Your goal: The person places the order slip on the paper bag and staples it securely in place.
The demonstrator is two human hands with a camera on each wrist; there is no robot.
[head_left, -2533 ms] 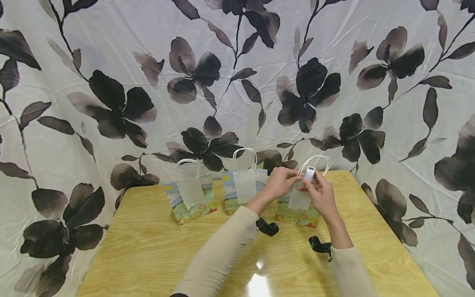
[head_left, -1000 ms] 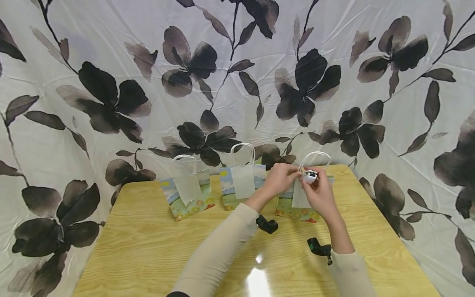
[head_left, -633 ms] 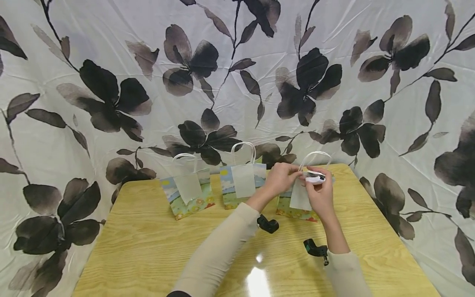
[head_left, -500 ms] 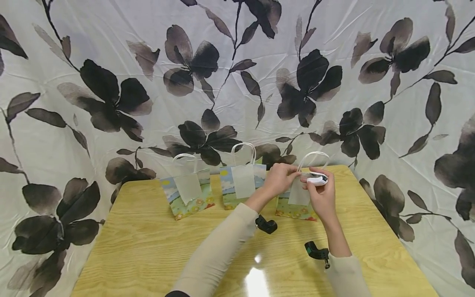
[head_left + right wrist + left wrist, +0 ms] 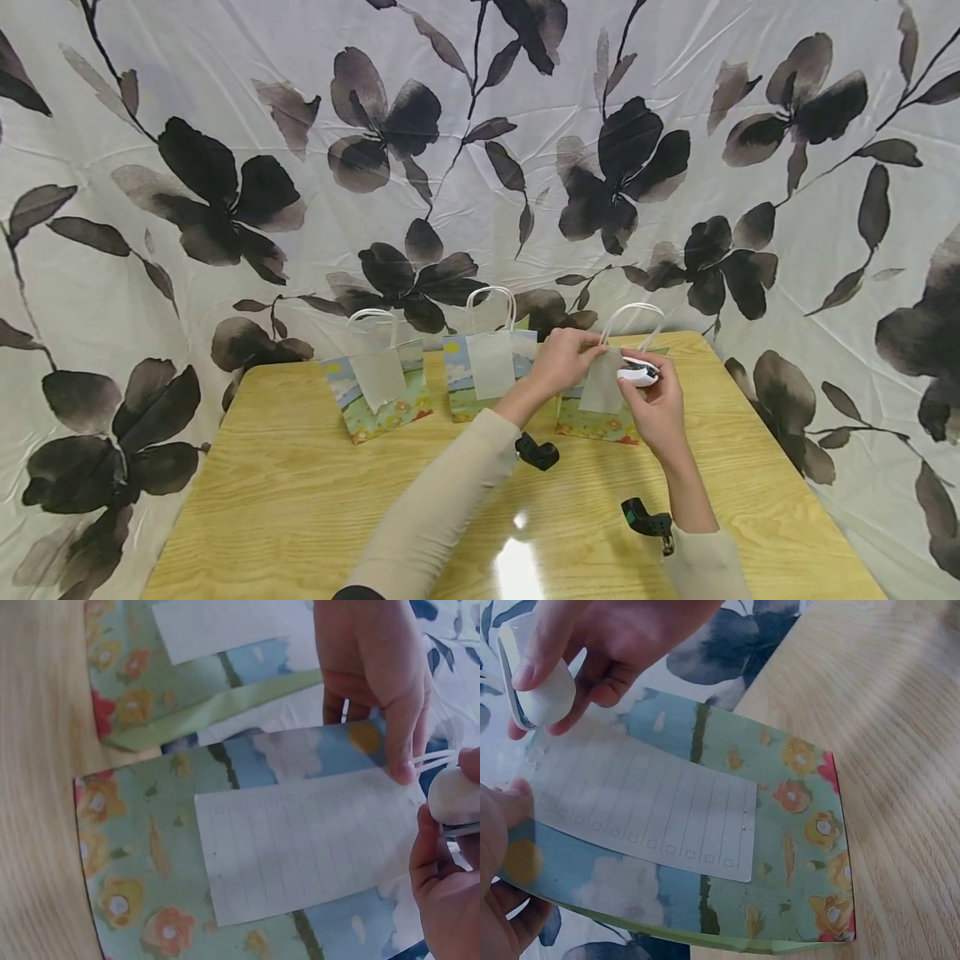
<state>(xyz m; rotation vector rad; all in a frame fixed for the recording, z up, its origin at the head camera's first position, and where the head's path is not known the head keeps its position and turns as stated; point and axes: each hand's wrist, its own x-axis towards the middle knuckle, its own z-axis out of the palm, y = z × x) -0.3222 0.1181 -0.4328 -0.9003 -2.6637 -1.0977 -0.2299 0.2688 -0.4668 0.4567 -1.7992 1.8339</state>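
My left hand point(image 5: 564, 360) pinches the top edge of the rightmost paper gift bag point(image 5: 597, 427), thumb in front on the paper and fingers behind. A lined white sheet point(image 5: 307, 847) with small checkboxes lies against the front of this bag, its upper end by the left thumb. In my right hand point(image 5: 662, 408) is a small white stapler point(image 5: 636, 377), held between thumb and fingers just right of the sheet's top. The left wrist view shows the stapler point(image 5: 549, 697) over the sheet's upper corner. The bag's white rope handle point(image 5: 633, 307) rises behind both hands.
Two more flowered bags, a left bag point(image 5: 360, 421) and a middle bag point(image 5: 461, 392), stand along the back of the wooden table point(image 5: 300, 500), each with a white sheet on its front. A floral curtain point(image 5: 480, 167) hangs behind the table.
The stapler has turned from upright to lying sideways, then shifted slightly right and down, away from my left thumb. My left hand keeps its grip on the bag's top edge.
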